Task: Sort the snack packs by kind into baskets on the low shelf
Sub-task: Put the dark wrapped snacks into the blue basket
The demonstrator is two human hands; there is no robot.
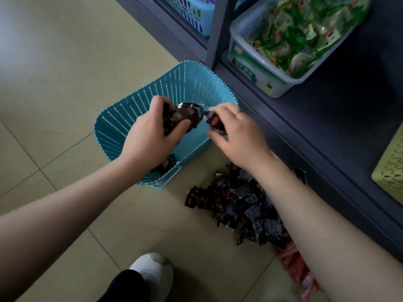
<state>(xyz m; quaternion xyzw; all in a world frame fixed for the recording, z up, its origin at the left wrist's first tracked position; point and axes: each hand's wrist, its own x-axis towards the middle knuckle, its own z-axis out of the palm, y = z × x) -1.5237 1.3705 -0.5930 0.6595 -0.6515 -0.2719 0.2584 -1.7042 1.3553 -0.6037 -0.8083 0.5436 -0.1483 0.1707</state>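
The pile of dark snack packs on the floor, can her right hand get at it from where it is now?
Probably yes. The pile lies open on the floor under the right forearm, nothing covering it. But the right hand already pinches a pack, so it would need to drop that first.

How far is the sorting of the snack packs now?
Early stage. Done: one dark pack lies in the teal basket, which stands on the floor, not on the shelf. In hand: the left hand grips brown packs; the right hand pinches another pack. Left: the pile of dark packs on the floor.
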